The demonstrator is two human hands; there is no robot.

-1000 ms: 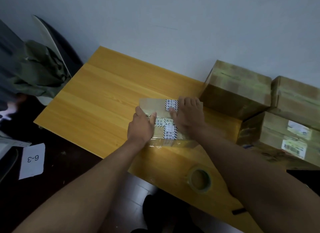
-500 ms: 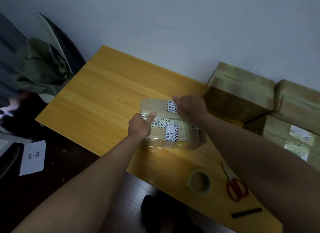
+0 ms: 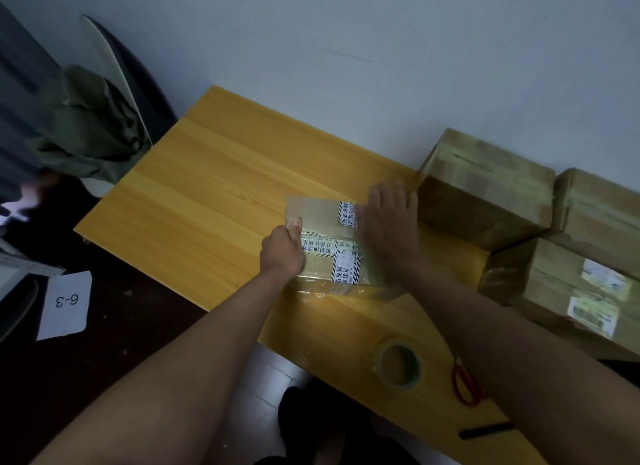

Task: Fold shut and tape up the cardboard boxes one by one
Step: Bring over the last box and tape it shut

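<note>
Scanning left to right. Well left of the left hand: crumpled olive-green cloth (image 3: 83, 132) draped over a dark chair, and below it a white paper card marked "6-3" (image 3: 64, 303) on the dark floor.

Yellow wood-grain table (image 3: 214, 187) runs diagonally under both hands.

Left hand (image 3: 282, 251): fingers curled over the near-left edge of the small flat cardboard box wrapped in clear tape (image 3: 320, 219), thumb lying on its top face. Gripping the box.

Box sits flat on the table between the two hands, flaps closed, so contents hidden. Top carries black-and-white hazard-striped tape strips with printed characters (image 3: 341, 260), crossing each other near the middle. Clear film shines along the near side.

Right hand (image 3: 389, 222): palm down, fingers straight and spread, pressing flat on the right part of the box top. Fingertips reach toward the far-right edge. Holds nothing.

Just beyond the right hand's fingertips: large closed brown cardboard box with greenish tape (image 3: 485, 187), near the small box; cannot tell if they touch. Right of it, a second closed brown carton (image 3: 602, 208) at the frame edge. In front of those, right of the right forearm, a lower closed carton with two white shipping labels (image 3: 561, 291). All three shut, contents not visible.

Near side of the right forearm, on the table: roll of clear packing tape (image 3: 398, 366) lying flat, well apart from the small box. Just right of it, red-handled scissors (image 3: 465, 385), partly hidden by the forearm. Nearer the table edge, a thin black stick-shaped item (image 3: 486, 430); cannot tell what it is.
</note>
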